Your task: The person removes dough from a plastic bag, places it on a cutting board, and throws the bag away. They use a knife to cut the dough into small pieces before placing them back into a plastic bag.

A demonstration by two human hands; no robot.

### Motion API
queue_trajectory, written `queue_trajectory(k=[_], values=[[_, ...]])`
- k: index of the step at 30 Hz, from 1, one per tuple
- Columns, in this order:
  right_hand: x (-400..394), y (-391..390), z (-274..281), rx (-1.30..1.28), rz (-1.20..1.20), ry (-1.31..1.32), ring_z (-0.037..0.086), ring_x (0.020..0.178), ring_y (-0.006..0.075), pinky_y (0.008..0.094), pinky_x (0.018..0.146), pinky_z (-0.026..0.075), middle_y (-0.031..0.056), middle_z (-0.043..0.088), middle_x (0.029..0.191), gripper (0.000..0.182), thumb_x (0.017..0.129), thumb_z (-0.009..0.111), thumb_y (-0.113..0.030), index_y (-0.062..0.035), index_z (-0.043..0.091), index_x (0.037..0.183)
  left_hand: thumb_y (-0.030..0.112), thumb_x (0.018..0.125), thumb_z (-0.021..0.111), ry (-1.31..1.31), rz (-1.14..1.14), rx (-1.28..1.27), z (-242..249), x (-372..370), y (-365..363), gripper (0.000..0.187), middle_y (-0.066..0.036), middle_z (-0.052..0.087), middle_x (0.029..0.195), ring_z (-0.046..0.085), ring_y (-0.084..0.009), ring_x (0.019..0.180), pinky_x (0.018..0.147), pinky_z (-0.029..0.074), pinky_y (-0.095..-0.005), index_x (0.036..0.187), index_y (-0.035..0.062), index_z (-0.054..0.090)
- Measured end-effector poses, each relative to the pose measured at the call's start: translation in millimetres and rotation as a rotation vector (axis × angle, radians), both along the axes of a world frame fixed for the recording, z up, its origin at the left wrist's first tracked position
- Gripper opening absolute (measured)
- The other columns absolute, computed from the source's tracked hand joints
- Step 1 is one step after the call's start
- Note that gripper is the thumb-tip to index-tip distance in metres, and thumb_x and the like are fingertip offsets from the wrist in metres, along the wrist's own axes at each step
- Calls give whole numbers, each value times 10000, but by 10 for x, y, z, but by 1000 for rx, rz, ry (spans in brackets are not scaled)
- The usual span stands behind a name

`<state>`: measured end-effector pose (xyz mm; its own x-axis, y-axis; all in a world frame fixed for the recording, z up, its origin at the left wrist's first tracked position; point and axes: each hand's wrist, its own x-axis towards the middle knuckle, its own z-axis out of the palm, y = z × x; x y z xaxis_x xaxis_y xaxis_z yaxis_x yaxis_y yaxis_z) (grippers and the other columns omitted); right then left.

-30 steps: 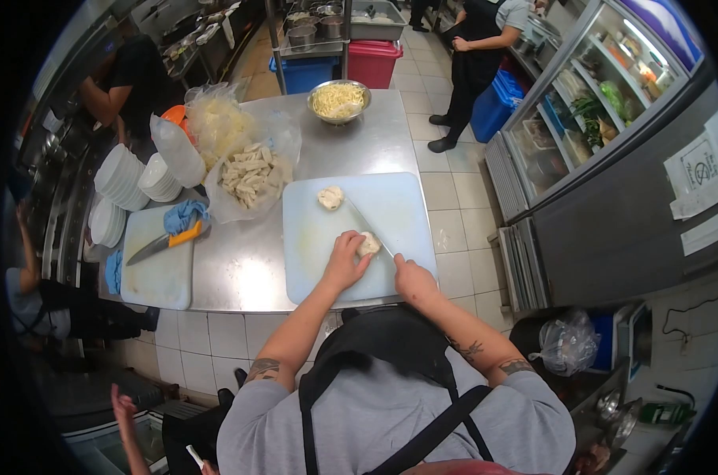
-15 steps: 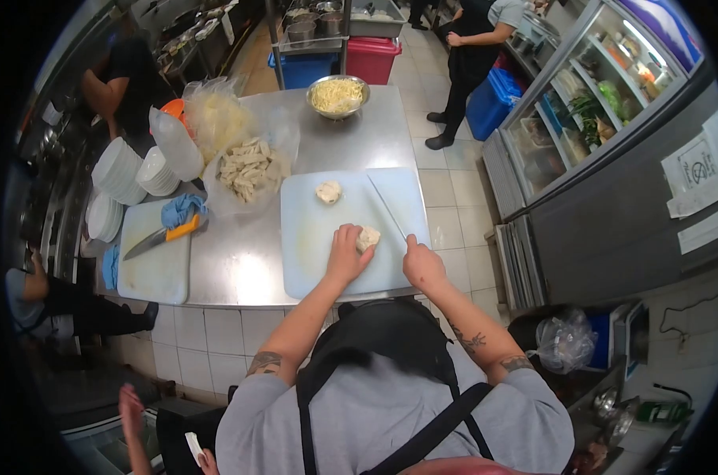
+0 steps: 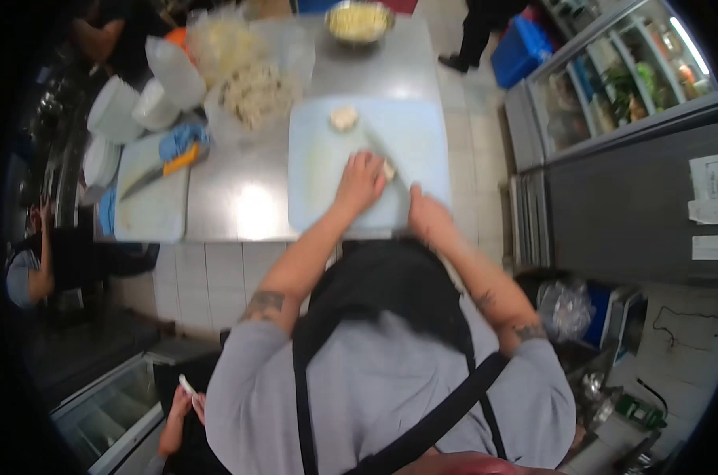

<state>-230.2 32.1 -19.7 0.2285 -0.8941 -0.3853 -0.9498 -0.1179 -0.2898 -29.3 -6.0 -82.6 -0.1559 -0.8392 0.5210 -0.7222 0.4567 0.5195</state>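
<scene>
My left hand (image 3: 361, 182) presses a pale lump of food (image 3: 388, 170), perhaps cooked chicken, onto the white cutting board (image 3: 319, 202). Its fingers are closed over the lump and cover much of it. In my right hand (image 3: 429, 214) is the handle of a kitchen knife (image 3: 384, 149). The blurred blade points away from me and lies along the lump's right side, right beside my left fingertips. Farther up the board rests a second pale lump (image 3: 343, 119), apart from both hands.
Left of the board, a plastic bag holds pale strips (image 3: 256, 96). Another board (image 3: 157, 218) carries an orange-handled knife (image 3: 182, 161) and blue cloth (image 3: 183, 141), near stacked white dishes (image 3: 120, 111). A metal bowl of yellow shreds (image 3: 359, 22) stands at the far end. Other people work around the table.
The knife has come leftward from beside the lump onto its right side. My view has tilted, so the table sits higher in the frame. My left hand keeps its hold.
</scene>
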Motion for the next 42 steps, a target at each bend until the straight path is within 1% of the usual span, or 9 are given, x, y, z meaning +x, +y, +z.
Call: queue_trajectory(k=[2, 5, 8, 17, 24, 26, 35, 38, 42], values=[[-31, 23, 41, -86, 69, 10, 710, 854, 483, 554, 758, 578, 314, 690, 930, 249, 949, 477, -72, 25, 458, 1178, 90, 850, 670, 56, -6, 38, 66, -9, 10, 279, -184, 562, 1144, 556, -389, 1021, 877, 498, -500, 1126, 72, 632], [-23, 118, 261, -98, 41, 40, 710, 794, 476, 549, 709, 582, 310, 687, 883, 247, 918, 511, -47, 30, 450, 1145, 44, 870, 640, 90, -21, 120, 82, -4, 15, 267, -192, 562, 1150, 549, -399, 1034, 911, 491, -487, 1137, 53, 641], [-48, 264, 484, -67, 72, 65, 711, 787, 479, 552, 700, 583, 301, 688, 863, 243, 902, 528, -39, 24, 443, 1121, 65, 876, 640, 79, -14, 72, 42, -9, -18, 233, -145, 566, 1129, 557, -366, 1002, 871, 497, -485, 1107, 78, 628], [-89, 411, 700, 40, 97, 39, 707, 790, 482, 564, 714, 572, 298, 694, 840, 221, 904, 507, -9, 26, 433, 1110, 65, 869, 649, 62, 18, 68, 36, -29, -26, 231, -130, 576, 1119, 558, -358, 989, 852, 505, -477, 1099, 81, 631], [-61, 310, 129, 33, 59, 19, 705, 821, 487, 577, 738, 563, 295, 701, 853, 288, 889, 512, -1, 31, 431, 1163, 45, 878, 622, 146, -18, 108, 54, 22, -10, 244, -150, 585, 1113, 554, -369, 1001, 893, 493, -472, 1120, 69, 627], [-110, 282, 179, 23, 62, 48, 705, 824, 489, 580, 738, 562, 296, 700, 854, 305, 883, 512, 3, 33, 431, 1175, 32, 879, 605, 217, -22, 91, 54, 43, -1, 259, -159, 579, 1128, 548, -375, 1009, 910, 484, -472, 1137, 60, 620], [-149, 473, 594, -34, 109, 0, 693, 744, 507, 587, 676, 561, 304, 680, 759, 232, 878, 512, 7, 37, 429, 1092, 12, 878, 586, 135, 1, 138, 35, 11, 31, 235, -170, 546, 1118, 534, -383, 1033, 922, 479, -480, 1110, 46, 591], [-153, 513, 636, -15, 107, -43, 647, 716, 539, 621, 663, 513, 323, 659, 752, 183, 917, 489, -14, 30, 419, 1080, 16, 876, 592, 130, 12, 117, 3, 8, 26, 232, -164, 551, 1108, 536, -380, 1028, 917, 481, -484, 1105, 50, 593], [-127, 492, 697, 14, 124, 14, 691, 745, 507, 579, 680, 564, 313, 678, 763, 246, 878, 518, 11, 47, 432, 1106, 20, 874, 600, 126, 13, 124, 27, 6, 26, 231, -157, 558, 1105, 538, -375, 1022, 908, 484, -479, 1103, 56, 596]])
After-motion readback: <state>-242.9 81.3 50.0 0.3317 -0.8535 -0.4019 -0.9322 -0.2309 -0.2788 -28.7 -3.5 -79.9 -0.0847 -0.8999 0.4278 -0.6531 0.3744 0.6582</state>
